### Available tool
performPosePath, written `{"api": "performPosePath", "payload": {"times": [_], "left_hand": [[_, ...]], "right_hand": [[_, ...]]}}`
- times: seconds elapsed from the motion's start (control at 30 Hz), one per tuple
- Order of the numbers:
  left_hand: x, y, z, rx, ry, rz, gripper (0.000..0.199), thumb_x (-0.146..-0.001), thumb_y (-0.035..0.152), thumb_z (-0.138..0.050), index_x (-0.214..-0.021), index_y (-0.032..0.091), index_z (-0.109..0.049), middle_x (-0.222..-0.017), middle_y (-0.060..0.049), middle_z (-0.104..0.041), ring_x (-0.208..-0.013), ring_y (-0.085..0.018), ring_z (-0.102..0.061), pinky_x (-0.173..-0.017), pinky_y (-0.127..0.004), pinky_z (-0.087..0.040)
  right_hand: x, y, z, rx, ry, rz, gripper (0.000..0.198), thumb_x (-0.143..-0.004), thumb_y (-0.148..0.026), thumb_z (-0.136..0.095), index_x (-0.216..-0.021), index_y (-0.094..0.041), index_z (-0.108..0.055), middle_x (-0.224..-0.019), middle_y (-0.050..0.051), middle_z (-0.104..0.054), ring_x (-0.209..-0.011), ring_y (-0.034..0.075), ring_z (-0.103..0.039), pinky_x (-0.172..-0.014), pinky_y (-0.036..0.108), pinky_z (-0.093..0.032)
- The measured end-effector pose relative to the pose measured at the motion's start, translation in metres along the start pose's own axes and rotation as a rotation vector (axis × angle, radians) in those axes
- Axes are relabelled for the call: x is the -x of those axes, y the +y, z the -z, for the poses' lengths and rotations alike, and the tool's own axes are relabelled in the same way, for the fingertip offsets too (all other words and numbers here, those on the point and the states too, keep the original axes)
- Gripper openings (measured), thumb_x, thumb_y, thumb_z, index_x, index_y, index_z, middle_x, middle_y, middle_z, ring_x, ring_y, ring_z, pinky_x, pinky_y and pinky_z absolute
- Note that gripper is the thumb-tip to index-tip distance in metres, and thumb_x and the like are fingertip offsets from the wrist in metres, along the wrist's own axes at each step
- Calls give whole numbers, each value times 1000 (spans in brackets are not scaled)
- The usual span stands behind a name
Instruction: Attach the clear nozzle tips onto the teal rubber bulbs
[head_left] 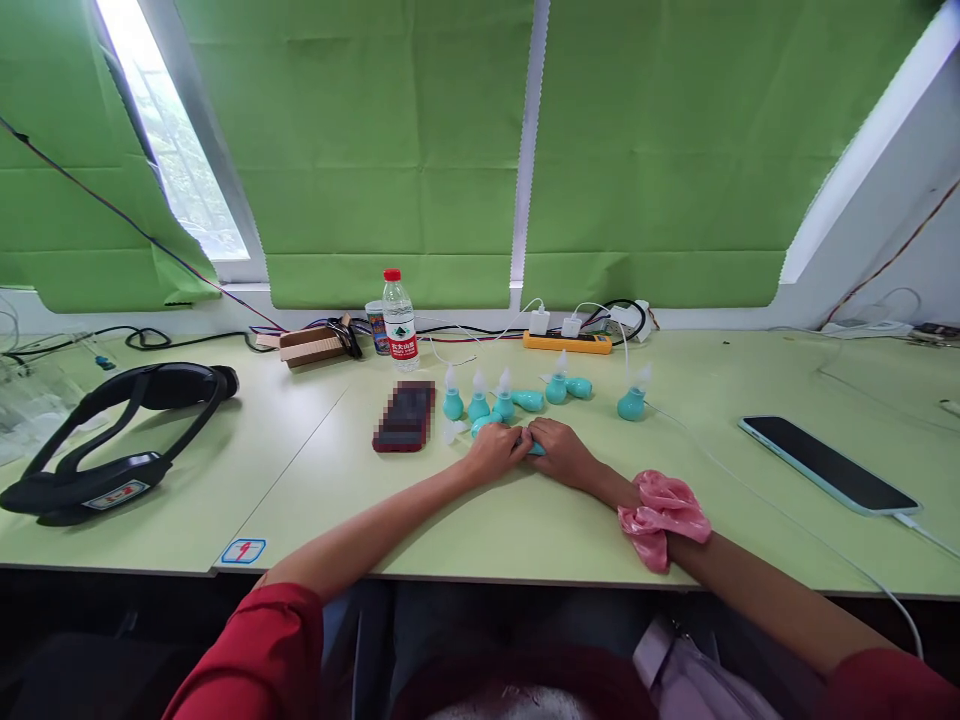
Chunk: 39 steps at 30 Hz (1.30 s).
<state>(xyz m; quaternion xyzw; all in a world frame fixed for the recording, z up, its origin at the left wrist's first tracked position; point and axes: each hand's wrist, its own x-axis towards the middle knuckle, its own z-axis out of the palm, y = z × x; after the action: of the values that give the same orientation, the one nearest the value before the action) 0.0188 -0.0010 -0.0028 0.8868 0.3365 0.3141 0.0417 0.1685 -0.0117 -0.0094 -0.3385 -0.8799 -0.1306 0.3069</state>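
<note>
A turquoise piece (537, 449) is held at the worktop (487, 530) between left hand (495, 451) and right hand (562, 453), fingers (545, 437) of both curled closed on it, contact partly hidden. Two-handed handling judged in hand; steadiness needed next, clear-tipped bulbs (503, 405) being close.

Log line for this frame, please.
left hand: holds turquoise piece, mostly hidden | right hand: holds same piece | beyond: pale-tipped turquoise bulbs
</note>
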Motion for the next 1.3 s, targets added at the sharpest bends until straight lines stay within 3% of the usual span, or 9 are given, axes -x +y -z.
{"api": "performPosePath", "payload": {"times": [0.27, 0.43, 0.67, 0.93, 1.03, 1.13, 1.3], "left_hand": [[-5, 2, 1, 231, 62, 138, 41, -81, 22, -28, -41, 18, -23, -41, 4, -18, -41, -8, -17, -48, -27, -19], [-9, 4, 4, 272, 81, 188, 42, -82, 26, -27, -42, 18, -19, -42, 4, -17, -42, -7, -19, -47, -26, -18], [-10, 2, 14, 329, 119, 226, 43, -83, 43, -22, -52, 16, -34, -48, 4, -26, -46, -7, -24, -46, -22, -22], [-4, 5, 18, 348, 82, 248, 30, -73, 43, -48, -84, 15, -53, -52, 5, -42, -47, -6, -35, -46, -18, -28], [-3, 6, 15, 307, 95, 213, 25, -71, 34, -53, -89, 16, -55, -65, 2, -53, -52, -7, -42, -51, -18, -33], [-2, 6, 13, 264, 110, 190, 24, -71, 26, -53, -92, 16, -55, -75, 0, -56, -56, -7, -45, -54, -18, -36], [-1, 9, 14, 270, 132, 219, 27, -70, 21, -52, -96, 16, -53, -67, 1, -55, -52, -7, -45, -52, -18, -37]], "right_hand": [[0, -4, 1, -12, 68, -5, 30, -82, -42, -33, -74, -17, -48, -68, 7, -53, -66, 19, -48, -58, 30, -39], [-1, -6, 0, -63, 120, -95, 29, -81, -43, -37, -68, -18, -47, -63, 5, -52, -62, 18, -47, -55, 29, -38], [-5, 4, 11, -268, 213, -295, 17, -75, -35, -48, -79, -18, -47, -74, 4, -52, -69, 16, -49, -63, 28, -40], [-2, 24, 5, -314, 226, -482, 18, -75, -29, -45, -88, -17, -48, -85, 5, -53, -80, 17, -49, -71, 30, -40], [-1, 27, 0, -325, 208, -498, 20, -72, -29, -48, -88, -17, -50, -86, 5, -56, -79, 17, -51, -68, 30, -41], [0, 25, 3, -263, 289, -491, 25, -70, -28, -51, -93, -18, -49, -89, 7, -55, -83, 20, -51, -71, 34, -42], [-1, 8, 19, -126, 427, -269, 25, -70, -22, -52, -94, -18, -50, -90, 9, -51, -89, 22, -47, -78, 39, -39]]}}
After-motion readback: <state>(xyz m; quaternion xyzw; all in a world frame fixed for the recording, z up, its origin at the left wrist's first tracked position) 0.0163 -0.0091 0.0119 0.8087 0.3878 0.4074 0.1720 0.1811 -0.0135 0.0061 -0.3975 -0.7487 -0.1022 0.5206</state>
